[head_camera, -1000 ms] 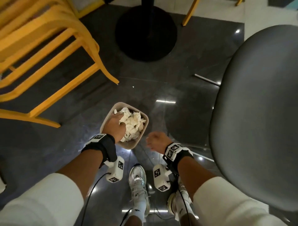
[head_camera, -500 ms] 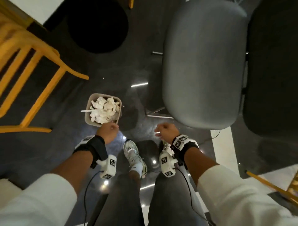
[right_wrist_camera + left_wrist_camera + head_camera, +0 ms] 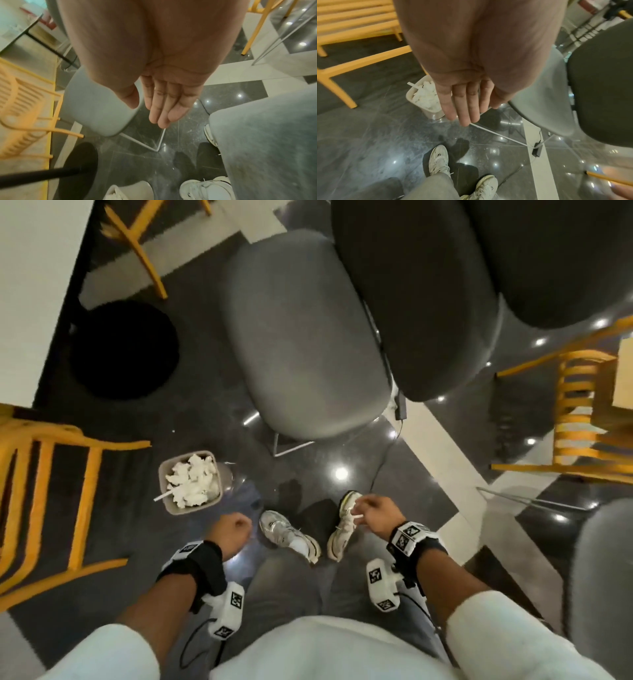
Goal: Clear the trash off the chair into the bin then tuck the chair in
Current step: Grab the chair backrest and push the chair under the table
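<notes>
Fingers (image 3: 467,102) of the left hand (image 3: 230,531) hang straight and relaxed, gripping nothing, and the right hand (image 3: 376,514) does likewise with its fingers (image 3: 164,108) loose and together. Both hang low over the dark glossy floor (image 3: 359,460), well apart from the grey chair (image 3: 305,337), whose seat shows bare. Left of the white shoes (image 3: 291,530) stands the small bin (image 3: 190,484) (heaped with crumpled white paper (image 3: 191,482), a straw (image 3: 163,495) poking over its rim), near a yellow chair (image 3: 44,487)

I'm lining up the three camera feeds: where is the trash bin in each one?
Head: bin left of centre, on the floor, full of crumpled paper.
Left wrist: bin centre-left, partly behind the left hand.
Right wrist: not in view.
Shared landmark: grey chair seat.
</notes>
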`<move>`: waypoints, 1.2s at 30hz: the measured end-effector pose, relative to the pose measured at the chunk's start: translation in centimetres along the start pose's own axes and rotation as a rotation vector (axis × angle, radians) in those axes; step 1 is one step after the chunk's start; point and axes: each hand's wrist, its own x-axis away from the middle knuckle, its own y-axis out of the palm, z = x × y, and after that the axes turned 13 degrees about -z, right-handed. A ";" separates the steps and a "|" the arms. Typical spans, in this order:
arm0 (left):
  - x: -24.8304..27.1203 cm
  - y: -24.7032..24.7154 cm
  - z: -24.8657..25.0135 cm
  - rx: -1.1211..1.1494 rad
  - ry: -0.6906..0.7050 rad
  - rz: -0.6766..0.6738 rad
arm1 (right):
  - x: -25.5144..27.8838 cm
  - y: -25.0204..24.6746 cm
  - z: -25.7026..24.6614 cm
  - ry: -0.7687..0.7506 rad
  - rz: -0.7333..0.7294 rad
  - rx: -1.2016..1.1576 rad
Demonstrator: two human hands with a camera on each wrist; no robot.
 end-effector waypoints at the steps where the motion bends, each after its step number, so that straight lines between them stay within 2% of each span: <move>1: 0.5 0.2 1.0 -0.052 0.017 -0.008 | 0.9 -0.9 0.1 -0.018 0.009 -0.050; 6: -1.6 -0.5 3.6 -0.114 0.052 0.063 | 3.0 -6.5 1.1 -0.122 0.046 -0.184; 8: 1.6 0.5 9.2 -0.184 0.046 0.100 | 3.5 -8.4 1.6 -0.142 0.080 -0.251; 11: 3.6 2.6 15.1 -0.300 0.053 0.093 | 4.0 -11.2 2.7 -0.147 0.121 -0.325; 15: 0.0 4.4 17.6 -0.257 0.077 0.097 | 4.1 -15.2 3.8 -0.143 0.133 -0.336; 17: -3.6 5.3 17.0 -0.270 0.080 0.070 | 4.2 -17.0 4.2 -0.131 0.137 -0.319; 20: -4.2 7.4 19.9 -0.290 0.080 0.037 | 3.8 -18.8 4.4 -0.115 0.149 -0.329; 27: -10.6 8.6 23.5 -0.366 0.063 -0.053 | 3.0 -24.0 2.8 -0.034 0.137 -0.207; 31: -11.4 8.1 28.8 -0.376 0.077 -0.063 | -1.2 -29.3 4.3 -0.029 0.164 -0.149; 33: -11.1 7.9 32.2 -0.345 0.079 -0.066 | -1.4 -31.7 2.7 -0.033 0.170 -0.143; 36: -10.5 8.1 37.1 -0.306 0.097 -0.051 | 1.3 -34.0 -2.4 -0.060 0.189 -0.182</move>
